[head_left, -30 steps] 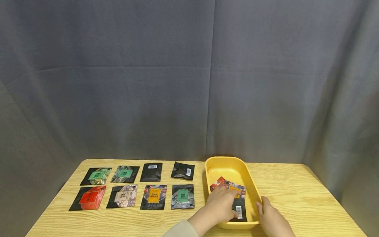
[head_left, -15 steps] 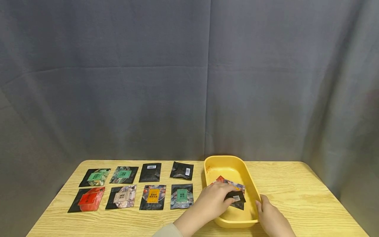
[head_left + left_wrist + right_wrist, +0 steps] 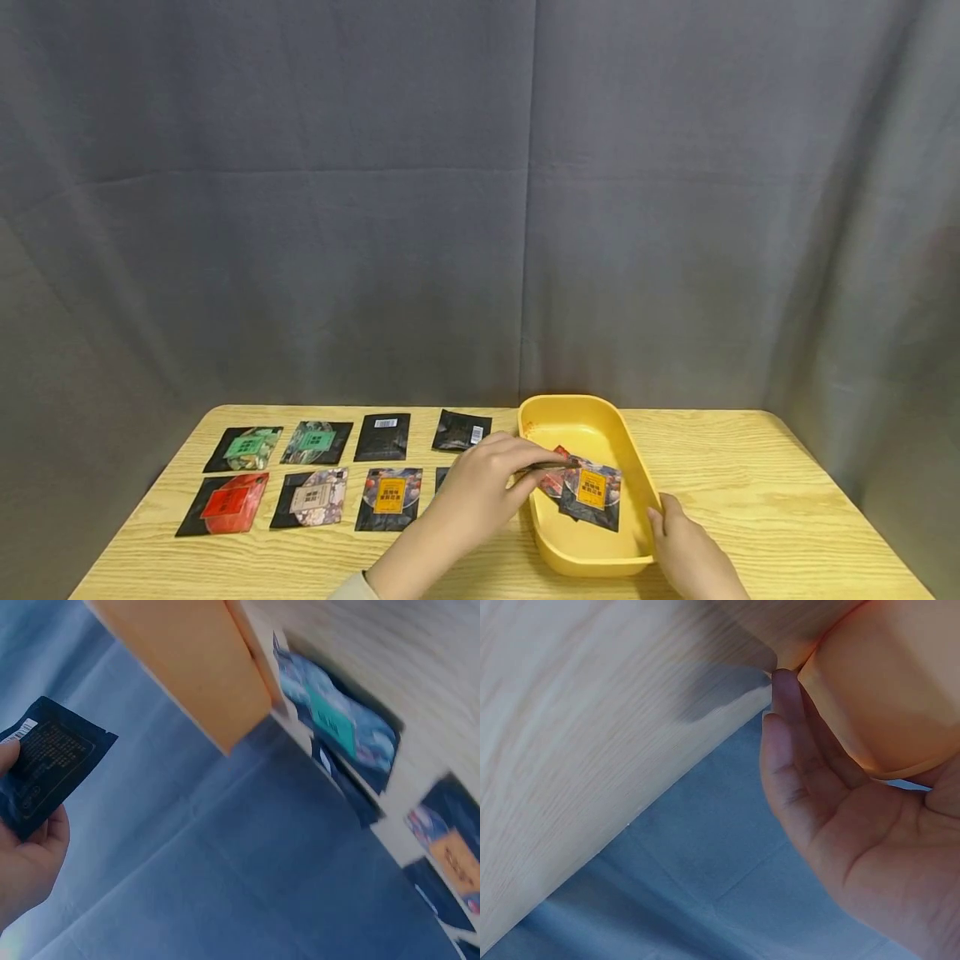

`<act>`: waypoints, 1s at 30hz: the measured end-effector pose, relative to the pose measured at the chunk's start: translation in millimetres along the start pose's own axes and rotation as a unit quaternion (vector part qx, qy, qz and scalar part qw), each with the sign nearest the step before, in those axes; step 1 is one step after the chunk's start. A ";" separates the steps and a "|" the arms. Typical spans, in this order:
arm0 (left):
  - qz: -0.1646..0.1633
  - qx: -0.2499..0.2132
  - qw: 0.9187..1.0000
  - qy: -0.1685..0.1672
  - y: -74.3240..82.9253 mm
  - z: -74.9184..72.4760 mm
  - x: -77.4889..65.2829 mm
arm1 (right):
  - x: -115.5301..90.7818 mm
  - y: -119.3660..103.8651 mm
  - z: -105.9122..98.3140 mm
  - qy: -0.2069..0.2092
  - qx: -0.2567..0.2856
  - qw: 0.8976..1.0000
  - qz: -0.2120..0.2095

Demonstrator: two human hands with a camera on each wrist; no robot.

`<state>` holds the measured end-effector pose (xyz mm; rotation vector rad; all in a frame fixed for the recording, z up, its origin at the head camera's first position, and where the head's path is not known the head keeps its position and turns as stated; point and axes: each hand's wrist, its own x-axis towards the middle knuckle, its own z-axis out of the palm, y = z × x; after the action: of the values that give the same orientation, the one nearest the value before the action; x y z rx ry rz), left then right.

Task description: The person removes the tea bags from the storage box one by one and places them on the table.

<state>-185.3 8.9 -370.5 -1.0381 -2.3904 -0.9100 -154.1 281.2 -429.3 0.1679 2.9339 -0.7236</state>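
My left hand pinches a black sachet over the left wall of the yellow bin. The sachet's printed back with a white barcode faces the left wrist camera; from the head it appears nearly edge-on. Inside the bin lie a sachet with an orange label and, partly under it, a red one. With my right hand I grip the bin's right side wall near the front corner, thumb at the rim and fingers along the outside.
Left of the bin, sachets lie in two rows on the wooden table. The front row has a red-labelled sachet at its left end; its right end is mostly hidden behind my left hand. A grey curtain hangs behind.
My left hand has picked the barcode-side-up sachet from the pile and moved left and up with it, uncovering the orange-labelled one. My right hand keeps its place on the bin.
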 end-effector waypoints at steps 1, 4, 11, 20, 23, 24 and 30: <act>-0.001 0.002 1.000 0.004 -0.6 -2.8 -1.7 | -0.1 -0.3 0.5 0.000 0.000 1.000 0.000; -0.003 0.015 1.000 0.006 -2.4 -8.9 -6.6 | -0.8 0.3 1.7 -0.003 -0.004 1.000 0.003; -0.001 0.064 0.998 -0.013 -5.4 -18.5 -19.4 | -2.3 -0.7 3.5 -0.010 -0.010 1.000 0.001; -0.024 0.068 0.997 -0.007 -11.5 -27.3 -41.7 | -4.8 -1.7 1.8 -0.002 -0.014 1.000 -0.020; -0.038 0.064 0.997 -0.020 -15.8 -27.7 -49.2 | -4.9 -1.0 0.1 -0.002 -0.016 1.000 -0.019; -0.041 0.064 0.997 -0.021 -17.3 -28.2 -51.3 | -4.9 -0.9 -0.5 0.001 -0.017 1.000 -0.018; -0.061 0.077 0.995 -0.032 -25.1 -35.8 -61.9 | -3.1 -2.7 -1.8 0.012 -0.014 1.000 -0.022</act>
<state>-160.6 -60.1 -389.8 -0.8829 -2.5553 -0.7281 -151.6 279.4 -426.1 0.1120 2.9782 -0.6917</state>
